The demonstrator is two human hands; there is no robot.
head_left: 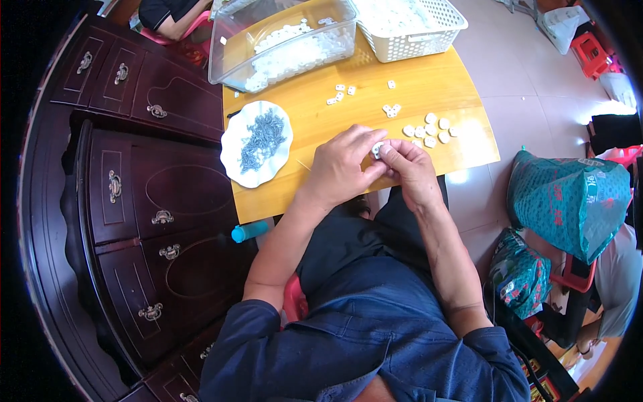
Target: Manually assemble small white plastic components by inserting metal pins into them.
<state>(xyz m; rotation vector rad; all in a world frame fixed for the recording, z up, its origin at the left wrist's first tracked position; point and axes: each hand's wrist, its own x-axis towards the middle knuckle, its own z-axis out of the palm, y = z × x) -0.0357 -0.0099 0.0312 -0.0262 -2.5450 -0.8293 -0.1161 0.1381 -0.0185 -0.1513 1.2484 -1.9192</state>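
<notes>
Above the near edge of the wooden table, my left hand (343, 163) and my right hand (414, 169) meet around a small white plastic piece (377, 151). The fingers of both hands are closed on it, and they cover much of the piece. Right of my hands lies a group of round white discs (430, 130). Beyond my hands are several small white pieces with holes (392, 111), loose on the tabletop. To the left, a white scalloped plate (231, 159) bears a heap of small grey metal screws or pins (263, 137).
A clear plastic bin (216, 63) and a white perforated basket (418, 47), both with white parts, stand at the table's far side. Dark wooden drawers (181, 194) line the left. Teal bags (559, 201) are at the right. Two other people are partly visible.
</notes>
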